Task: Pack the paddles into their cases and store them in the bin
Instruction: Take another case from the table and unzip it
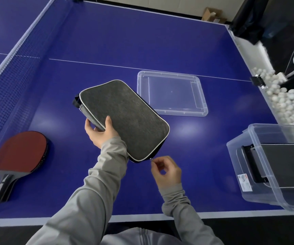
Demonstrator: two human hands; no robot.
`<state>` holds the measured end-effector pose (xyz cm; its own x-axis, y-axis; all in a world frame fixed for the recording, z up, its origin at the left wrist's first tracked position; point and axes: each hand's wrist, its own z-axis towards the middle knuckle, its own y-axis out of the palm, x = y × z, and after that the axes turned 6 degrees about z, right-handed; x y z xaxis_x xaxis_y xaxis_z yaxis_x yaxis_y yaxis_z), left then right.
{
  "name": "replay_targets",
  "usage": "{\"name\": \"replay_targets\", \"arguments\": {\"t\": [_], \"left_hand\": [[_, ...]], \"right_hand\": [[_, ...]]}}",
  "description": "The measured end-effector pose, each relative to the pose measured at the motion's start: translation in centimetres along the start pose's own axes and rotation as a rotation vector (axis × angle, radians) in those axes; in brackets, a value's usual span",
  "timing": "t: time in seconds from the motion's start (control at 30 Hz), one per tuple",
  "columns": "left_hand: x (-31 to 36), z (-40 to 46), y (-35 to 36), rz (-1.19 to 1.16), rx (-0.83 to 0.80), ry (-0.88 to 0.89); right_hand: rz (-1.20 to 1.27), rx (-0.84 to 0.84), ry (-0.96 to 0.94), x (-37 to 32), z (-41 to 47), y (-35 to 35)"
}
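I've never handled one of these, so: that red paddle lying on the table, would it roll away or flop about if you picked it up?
The red paddle lies flat on the blue table, so it probably won't roll. Its blade looks like a rigid board, likely stiff rather than floppy. The rubber face looks matte and probably grippy, and the handle offers an easy hold. It seems light for its size.

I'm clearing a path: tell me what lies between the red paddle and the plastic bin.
In the head view, the grey case, held by the left hand, and the right hand lie between the red paddle and the bin.
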<state>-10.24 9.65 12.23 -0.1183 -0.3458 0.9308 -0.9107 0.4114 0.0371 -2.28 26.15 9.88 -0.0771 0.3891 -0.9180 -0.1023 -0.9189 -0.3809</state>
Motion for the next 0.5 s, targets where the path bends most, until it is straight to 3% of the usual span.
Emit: {"name": "replay_targets", "arguments": {"t": [0.27, 0.5], "left_hand": [[-1.7, -1.0, 0.9, 0.013, 0.122, -0.052], [-1.9, -0.6, 0.1, 0.045, 0.037, -0.057]], "right_hand": [[0.078, 0.005, 0.024, -1.2, -1.5, 2.1], [0.103, -0.105, 0.083, -0.6, -1.4, 1.2]]}}
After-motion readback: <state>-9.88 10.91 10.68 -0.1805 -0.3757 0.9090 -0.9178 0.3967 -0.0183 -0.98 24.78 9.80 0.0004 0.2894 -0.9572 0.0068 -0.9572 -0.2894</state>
